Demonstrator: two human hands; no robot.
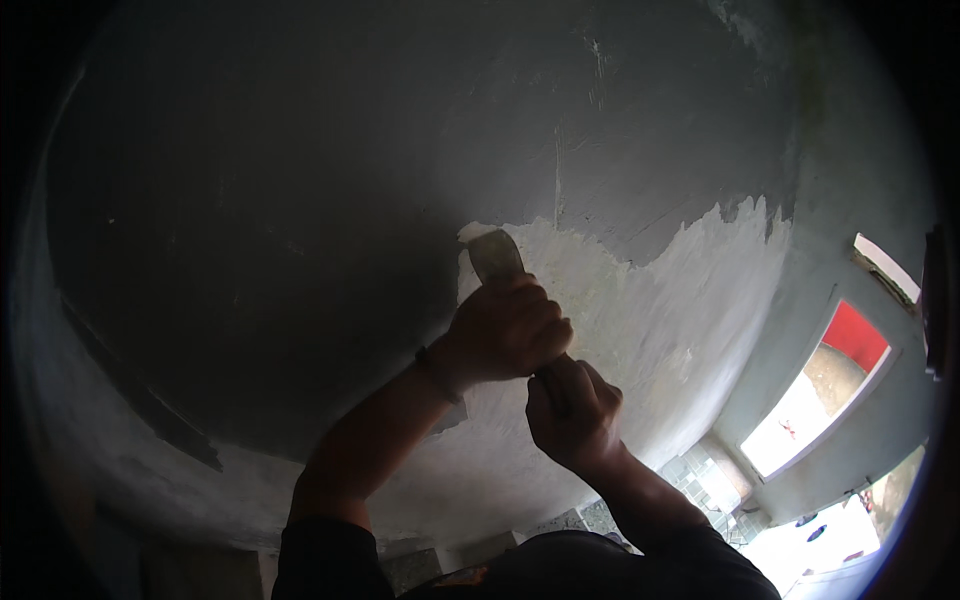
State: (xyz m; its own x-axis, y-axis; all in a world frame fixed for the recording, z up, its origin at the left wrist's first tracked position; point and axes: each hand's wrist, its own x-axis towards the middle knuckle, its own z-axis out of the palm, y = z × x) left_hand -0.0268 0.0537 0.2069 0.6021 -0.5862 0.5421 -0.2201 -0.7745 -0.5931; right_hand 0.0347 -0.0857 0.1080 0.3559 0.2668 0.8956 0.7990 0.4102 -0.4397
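Note:
Both my hands grip one scraper point(497, 257), whose broad flat blade points up and rests against the wall point(300, 180). My left hand point(512, 328) is wrapped round it just below the blade, with a dark band at the wrist. Lower and to the right, my right hand point(575, 408) is closed round the handle's end. The blade sits at the upper left corner of a pale, bared patch point(640, 310) with a jagged edge. Darker grey coating surrounds the patch above and to the left. Fingers hide most of the handle.
On the right, a side wall point(800, 400) has a bright window opening point(818, 390) with a red panel and a smaller slot point(887, 268) above it. Tiles point(705, 475) lie low at the right. Grey blocks or steps point(480, 548) run along the wall's foot.

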